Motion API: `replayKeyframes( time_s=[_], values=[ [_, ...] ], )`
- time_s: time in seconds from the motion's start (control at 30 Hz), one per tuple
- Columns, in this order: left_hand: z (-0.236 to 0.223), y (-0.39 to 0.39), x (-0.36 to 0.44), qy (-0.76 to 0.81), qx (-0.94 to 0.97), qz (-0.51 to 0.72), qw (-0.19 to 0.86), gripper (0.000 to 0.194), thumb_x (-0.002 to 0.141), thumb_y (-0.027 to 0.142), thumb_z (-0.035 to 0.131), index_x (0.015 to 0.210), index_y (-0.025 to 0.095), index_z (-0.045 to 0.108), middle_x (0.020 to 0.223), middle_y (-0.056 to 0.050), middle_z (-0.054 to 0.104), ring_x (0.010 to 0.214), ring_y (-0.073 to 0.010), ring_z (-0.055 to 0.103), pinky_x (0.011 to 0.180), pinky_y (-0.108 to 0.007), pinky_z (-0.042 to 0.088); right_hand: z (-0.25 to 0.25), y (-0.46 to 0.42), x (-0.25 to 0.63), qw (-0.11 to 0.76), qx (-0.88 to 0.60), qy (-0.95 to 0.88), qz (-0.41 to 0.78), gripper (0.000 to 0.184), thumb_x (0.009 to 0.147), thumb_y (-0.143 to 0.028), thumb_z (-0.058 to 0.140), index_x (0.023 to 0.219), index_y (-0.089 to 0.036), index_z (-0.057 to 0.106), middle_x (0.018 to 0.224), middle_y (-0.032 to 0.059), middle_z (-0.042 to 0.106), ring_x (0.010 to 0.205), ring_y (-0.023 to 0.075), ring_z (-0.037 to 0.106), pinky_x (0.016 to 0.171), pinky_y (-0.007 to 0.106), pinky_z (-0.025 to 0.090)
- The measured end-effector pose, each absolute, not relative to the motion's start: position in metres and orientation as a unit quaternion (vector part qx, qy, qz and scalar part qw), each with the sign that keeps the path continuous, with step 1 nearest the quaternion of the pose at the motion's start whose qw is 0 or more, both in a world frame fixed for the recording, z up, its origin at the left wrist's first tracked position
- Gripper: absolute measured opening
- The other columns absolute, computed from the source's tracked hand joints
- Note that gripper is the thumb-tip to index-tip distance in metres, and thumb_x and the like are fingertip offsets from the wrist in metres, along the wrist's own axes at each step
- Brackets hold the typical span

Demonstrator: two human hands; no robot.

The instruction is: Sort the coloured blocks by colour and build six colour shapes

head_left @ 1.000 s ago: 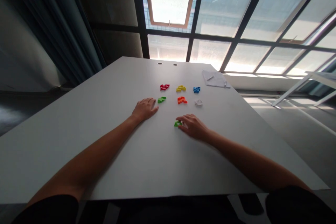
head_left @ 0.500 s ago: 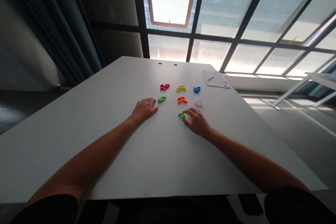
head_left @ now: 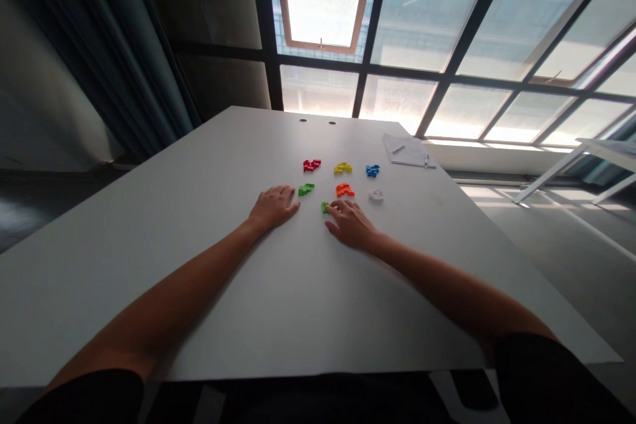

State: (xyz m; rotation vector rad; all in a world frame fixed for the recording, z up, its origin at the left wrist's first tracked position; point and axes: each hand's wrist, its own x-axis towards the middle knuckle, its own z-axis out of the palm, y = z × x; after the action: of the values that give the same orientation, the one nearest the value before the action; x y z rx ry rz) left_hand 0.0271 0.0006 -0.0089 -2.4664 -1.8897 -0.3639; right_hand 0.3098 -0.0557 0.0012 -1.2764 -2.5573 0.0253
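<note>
Smooth wht tbl (head_left: 258, 318): R hand (head_left: 352, 224) touches blocky grn pc (head_left: 324, 207).

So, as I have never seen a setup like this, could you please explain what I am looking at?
There is no machine here: the view comes from one camera worn on a person's head, looking forward and down at their two bare hands. On the white table sit two rows of small shapes: red, yellow and blue farther off; green, orange and white nearer. A paper lies beyond them on the right. The left hand rests on the table beside the green shape, holding nothing visible. The right hand has its fingers at a separate green piece; whether it is gripped is unclear.
</note>
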Motion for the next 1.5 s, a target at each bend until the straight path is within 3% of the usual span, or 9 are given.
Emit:
replayKeyframes(
  time_s=[0.27, 0.9, 1.13, 1.33, 1.5],
  values=[
    [-0.009, -0.001, 0.028, -0.598, -0.792, -0.125, 0.012, 0.051, 0.11, 0.047, 0.055, 0.155, 0.027, 0.067, 0.169, -0.014, 0.063, 0.157, -0.0344, 0.056, 0.13, -0.053, 0.045, 0.012, -0.015, 0.256, 0.102, -0.518, -0.849, -0.006, 0.048, 0.117, -0.047, 0.059, 0.151, -0.015, 0.07, 0.15, 0.0237, 0.068, 0.138, 0.0401, 0.063, 0.115, 0.051, 0.054],
    [-0.011, 0.001, 0.026, -0.597, -0.793, -0.124, 0.015, 0.051, 0.11, 0.047, 0.054, 0.155, 0.027, 0.066, 0.17, -0.014, 0.062, 0.158, -0.0349, 0.055, 0.13, -0.053, 0.045, 0.0, -0.014, 0.254, 0.133, -0.519, -0.844, -0.009, 0.06, 0.116, -0.041, 0.057, 0.169, -0.014, 0.054, 0.164, 0.0228, 0.061, 0.141, 0.0391, 0.061, 0.12, 0.05, 0.05],
    [-0.01, 0.0, 0.026, -0.6, -0.791, -0.12, 0.01, 0.052, 0.11, 0.049, 0.052, 0.156, 0.027, 0.066, 0.17, -0.013, 0.062, 0.158, -0.0337, 0.055, 0.13, -0.051, 0.045, -0.006, -0.048, 0.303, 0.124, -0.453, -0.882, 0.017, 0.034, 0.115, -0.031, 0.057, 0.142, -0.018, 0.074, 0.15, 0.0184, 0.073, 0.137, 0.0358, 0.065, 0.119, 0.052, 0.051],
    [-0.01, -0.005, 0.026, -0.614, -0.778, -0.132, 0.009, 0.053, 0.109, 0.045, 0.052, 0.155, 0.023, 0.066, 0.165, -0.015, 0.066, 0.153, -0.0339, 0.06, 0.128, -0.049, 0.048, -0.014, -0.086, 0.372, 0.179, -0.366, -0.912, 0.037, 0.037, 0.112, -0.024, 0.062, 0.147, -0.022, 0.075, 0.149, 0.0184, 0.075, 0.138, 0.0337, 0.069, 0.119, 0.057, 0.057],
    [-0.018, -0.03, 0.022, -0.613, -0.778, -0.136, 0.015, 0.054, 0.109, 0.043, 0.052, 0.157, 0.022, 0.065, 0.165, -0.015, 0.066, 0.155, -0.0325, 0.059, 0.132, -0.047, 0.046, -0.014, -0.104, 0.398, 0.236, -0.336, -0.911, 0.042, 0.031, 0.111, -0.021, 0.063, 0.135, -0.024, 0.082, 0.133, 0.0163, 0.083, 0.125, 0.0326, 0.078, 0.111, 0.056, 0.064]
  ],
)
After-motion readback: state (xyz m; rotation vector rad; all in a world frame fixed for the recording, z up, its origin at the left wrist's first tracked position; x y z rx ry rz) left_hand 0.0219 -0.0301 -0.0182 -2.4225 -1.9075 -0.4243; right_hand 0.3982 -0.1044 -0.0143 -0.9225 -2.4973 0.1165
